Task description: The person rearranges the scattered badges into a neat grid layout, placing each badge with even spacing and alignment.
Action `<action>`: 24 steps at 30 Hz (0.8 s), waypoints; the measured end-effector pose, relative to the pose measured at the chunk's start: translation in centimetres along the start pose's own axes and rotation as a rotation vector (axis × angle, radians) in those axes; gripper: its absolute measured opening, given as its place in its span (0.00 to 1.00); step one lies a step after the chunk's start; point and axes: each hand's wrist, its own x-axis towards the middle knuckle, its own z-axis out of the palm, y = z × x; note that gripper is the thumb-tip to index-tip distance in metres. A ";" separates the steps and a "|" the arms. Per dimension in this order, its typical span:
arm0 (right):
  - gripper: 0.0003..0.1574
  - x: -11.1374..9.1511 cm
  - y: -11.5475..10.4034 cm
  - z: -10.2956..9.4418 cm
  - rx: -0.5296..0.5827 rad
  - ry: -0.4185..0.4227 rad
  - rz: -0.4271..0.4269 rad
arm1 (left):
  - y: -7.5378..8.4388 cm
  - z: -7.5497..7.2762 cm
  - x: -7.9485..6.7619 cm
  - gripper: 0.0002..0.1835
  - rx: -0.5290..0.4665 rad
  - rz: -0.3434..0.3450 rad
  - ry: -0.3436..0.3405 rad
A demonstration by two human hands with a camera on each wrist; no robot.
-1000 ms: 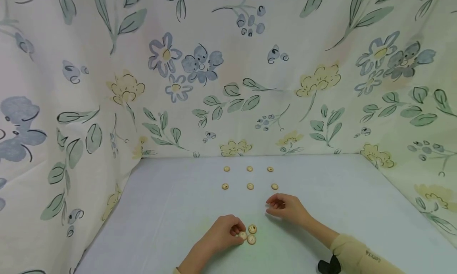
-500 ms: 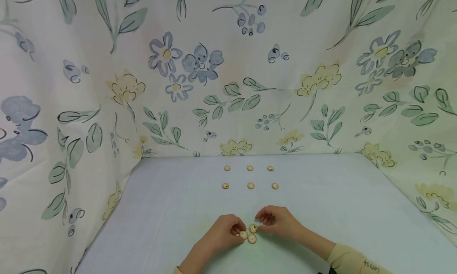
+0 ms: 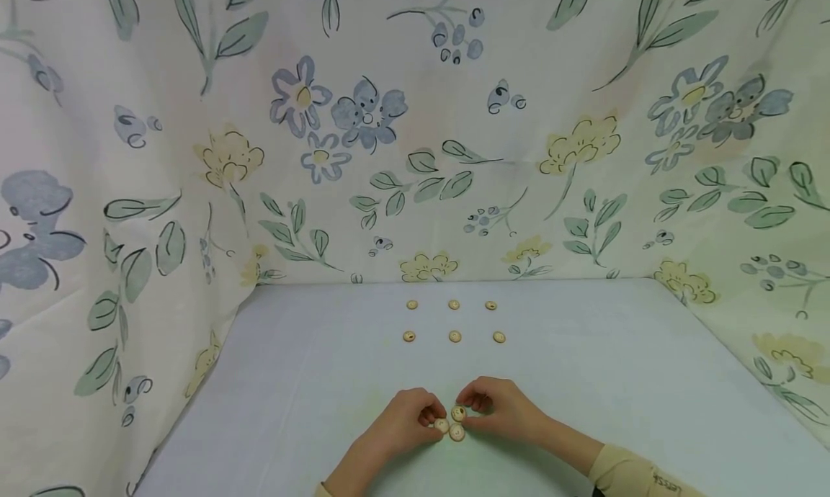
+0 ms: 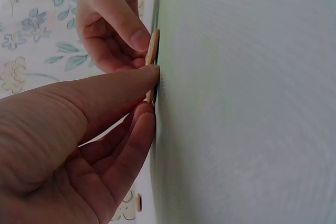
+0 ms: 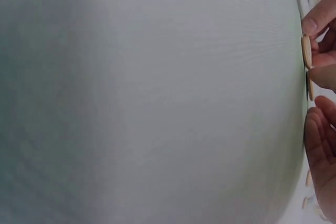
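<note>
Three round, pale wooden buttons lie close together on the table near its front, in the head view. My left hand point(image 3: 403, 421) pinches the left button point(image 3: 442, 426) by its edges between thumb and fingers. Across from it, my right hand point(image 3: 504, 410) has thumb and index finger on either side of the upper right button point(image 3: 458, 413), which shows a dark spot. The lower button point(image 3: 457, 432) lies just below, near the right thumb. From the left wrist view, the left thumb point(image 4: 142, 77) partly hides a button edge point(image 4: 153, 45) lying flat against the cloth.
Farther back, several like buttons stand in two rows, among them a front middle button point(image 3: 455, 336) and a back left one point(image 3: 412, 305). A pale cloth covers the table point(image 3: 292, 382). A flowered curtain point(image 3: 415, 216) hangs behind and at both sides.
My right hand has come left and toward the front, from beside the rows to the grouped buttons, and now holds the upper right one. The left hand has stayed in place.
</note>
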 end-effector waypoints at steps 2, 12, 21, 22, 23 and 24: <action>0.12 0.1 0.0 0.1 -0.001 -0.004 0.000 | 0.1 -0.1 0.0 0.09 0.006 0.001 -0.001; 0.12 0.3 -0.2 0.2 -0.017 -0.014 -0.021 | 0.2 -0.2 0.0 0.09 0.039 0.012 0.003; 0.11 0.3 0.0 0.2 -0.013 -0.009 -0.022 | 0.3 -0.1 -0.1 0.08 0.064 0.019 0.004; 0.11 0.3 0.0 0.2 -0.015 -0.009 -0.019 | 0.3 -0.1 -0.1 0.08 0.066 0.019 0.005; 0.11 0.3 0.0 0.2 -0.016 -0.009 -0.016 | 0.3 -0.1 -0.1 0.08 0.068 0.019 0.005; 0.11 0.3 0.0 0.2 -0.018 -0.010 -0.012 | 0.3 -0.1 -0.1 0.08 0.070 0.020 0.005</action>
